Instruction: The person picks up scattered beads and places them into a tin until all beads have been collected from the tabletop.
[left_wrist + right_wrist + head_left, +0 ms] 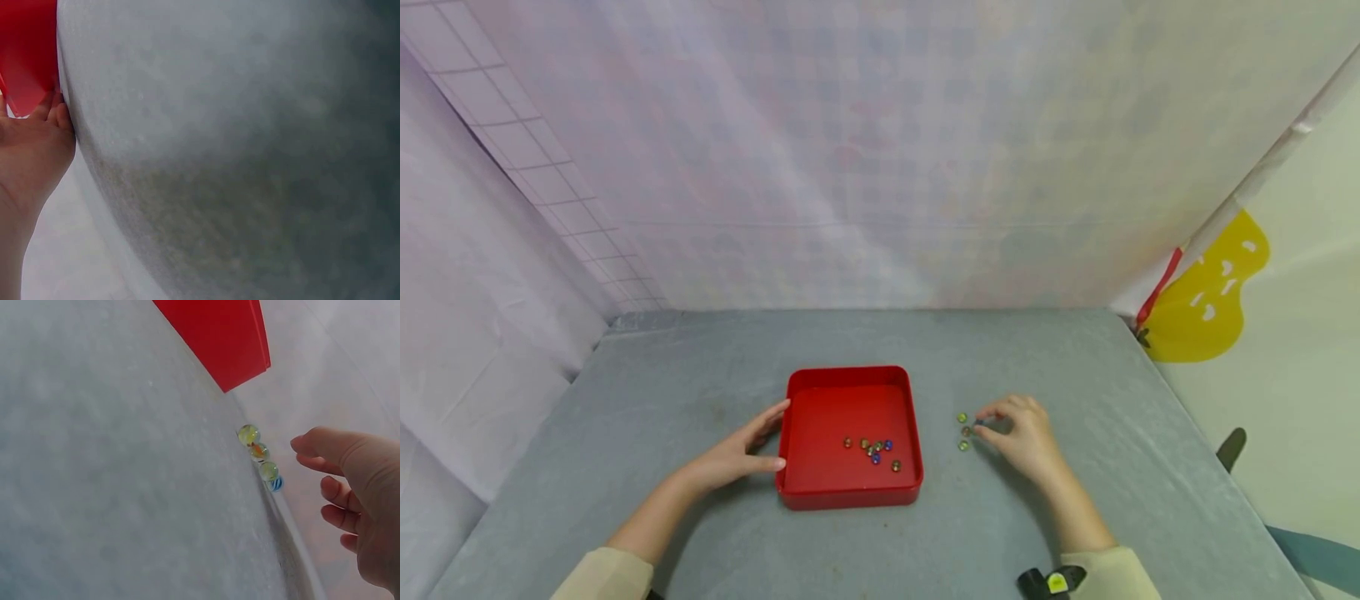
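On the grey tabletop (722, 350) sat a red tray (850, 500). The work looked more than half done. The left hand (748, 446) had its thumb and fingers spread apart, touching the tray's left side. The right hand (1026, 437) reached down, fingers bent and a little apart, with nothing in them that showed. More marbles (876, 458) lay inside the tray than outside. Four were left out on its right: two green, one orangey, and one blue, right by the fingertips.

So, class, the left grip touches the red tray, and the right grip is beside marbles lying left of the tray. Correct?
Not quite: the head view shows the marbles beside the right grip lying right of the red tray, which the left grip touches.
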Demonstrator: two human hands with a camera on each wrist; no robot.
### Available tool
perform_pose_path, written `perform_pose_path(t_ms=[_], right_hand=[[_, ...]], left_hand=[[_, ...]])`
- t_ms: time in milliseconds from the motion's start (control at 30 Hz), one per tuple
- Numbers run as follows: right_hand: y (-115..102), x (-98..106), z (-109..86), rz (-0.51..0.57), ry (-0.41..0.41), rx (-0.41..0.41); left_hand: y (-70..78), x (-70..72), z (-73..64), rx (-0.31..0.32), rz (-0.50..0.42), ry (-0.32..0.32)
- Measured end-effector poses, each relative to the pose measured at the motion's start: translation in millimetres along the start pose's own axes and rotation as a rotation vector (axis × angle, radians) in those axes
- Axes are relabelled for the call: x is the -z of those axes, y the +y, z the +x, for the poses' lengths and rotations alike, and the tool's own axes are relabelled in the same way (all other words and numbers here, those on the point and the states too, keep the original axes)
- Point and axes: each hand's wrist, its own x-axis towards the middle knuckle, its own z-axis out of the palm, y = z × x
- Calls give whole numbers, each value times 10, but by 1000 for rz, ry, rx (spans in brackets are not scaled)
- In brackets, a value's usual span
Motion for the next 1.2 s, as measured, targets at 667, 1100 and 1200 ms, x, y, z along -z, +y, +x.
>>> perform_pose_path(t_ms=[667,1100,1200], right_hand=[[50,-7,-31,-41,-124,-119],[51,-28,-25,-33,-155,-140],[60,-35,-29,-30,-155,-129]], left_hand=[[-13,5,8,-7,-5,0],[-29,8,10,-10,-3,3],[-32,7,13,-5,-2,6]])
